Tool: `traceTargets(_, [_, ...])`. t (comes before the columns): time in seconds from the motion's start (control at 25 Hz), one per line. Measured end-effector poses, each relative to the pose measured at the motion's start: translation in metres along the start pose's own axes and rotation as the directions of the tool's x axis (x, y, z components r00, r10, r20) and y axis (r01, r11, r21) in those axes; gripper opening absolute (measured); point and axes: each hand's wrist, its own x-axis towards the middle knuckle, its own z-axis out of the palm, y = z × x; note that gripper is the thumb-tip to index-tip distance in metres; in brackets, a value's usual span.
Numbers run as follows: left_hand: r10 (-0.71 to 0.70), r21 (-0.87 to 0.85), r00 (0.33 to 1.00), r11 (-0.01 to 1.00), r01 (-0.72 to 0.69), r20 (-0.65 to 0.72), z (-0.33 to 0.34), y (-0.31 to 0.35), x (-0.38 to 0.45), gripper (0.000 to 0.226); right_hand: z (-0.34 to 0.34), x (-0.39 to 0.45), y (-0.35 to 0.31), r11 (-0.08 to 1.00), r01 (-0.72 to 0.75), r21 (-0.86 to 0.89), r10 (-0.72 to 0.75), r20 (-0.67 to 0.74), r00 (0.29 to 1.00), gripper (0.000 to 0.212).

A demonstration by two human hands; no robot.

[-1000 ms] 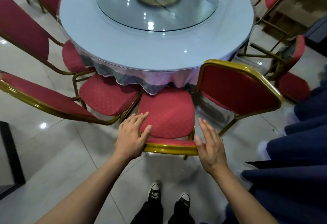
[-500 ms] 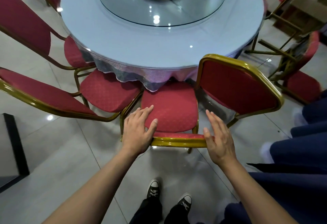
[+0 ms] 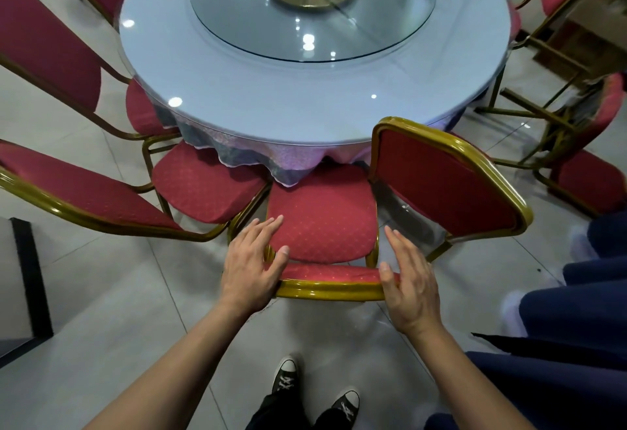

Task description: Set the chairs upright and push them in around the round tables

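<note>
Red chair (image 3: 322, 222) has slid further under table (image 3: 305, 97), both hands flat on its gold backrest.

both arms reach fwd, bare forearms. left hand (image 3: 249, 268) flat, fingers straight, thumb spread. right hand (image 3: 409, 282) edge-on, fingers straight, thumb tucked in front.
</note>
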Motion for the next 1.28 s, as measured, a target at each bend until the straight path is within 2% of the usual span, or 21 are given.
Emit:
traceTargets(0.24, [-0.049,0.021,0.999,0.999,0.049,-0.010,0.001,0.002,-0.002,0.067,-0.001,0.000,0.002,0.999,0.004,-0.037,-0.003,0.033,0.999,0.067])
traceTargets(0.48, [-0.060,0.083,0.998,0.995,0.059,0.015,0.002,0.002,-0.003,0.068,-0.006,0.001,0.005,0.997,0.008,-0.082,0.003,0.131,0.991,0.070])
traceTargets(0.64, [-0.058,0.185,0.998,0.982,0.050,0.039,-0.003,0.010,-0.006,0.068,-0.018,0.003,0.002,0.989,0.045,-0.140,-0.012,0.228,0.974,0.071])
traceTargets(0.72, [-0.034,0.205,0.999,0.978,0.033,0.003,-0.008,0.017,-0.006,0.068,-0.033,0.016,-0.004,0.985,0.059,-0.165,-0.030,0.178,0.984,0.071])
traceTargets(0.88, [0.060,0.144,0.998,0.988,-0.056,-0.024,-0.019,0.045,0.014,0.065,-0.072,0.055,-0.016,0.979,0.016,-0.205,-0.022,-0.024,0.999,0.070])
traceTargets(1.08, [0.254,0.129,0.963,0.956,-0.264,0.092,-0.005,0.102,0.070,0.066,-0.121,0.081,-0.003,0.955,-0.077,-0.287,0.033,-0.156,0.987,0.069])
traceTargets(1.28, [0.356,0.070,0.920,0.926,-0.370,0.165,0.018,0.144,0.113,0.067,-0.158,0.079,0.023,0.927,-0.181,-0.330,0.107,-0.231,0.967,0.070])
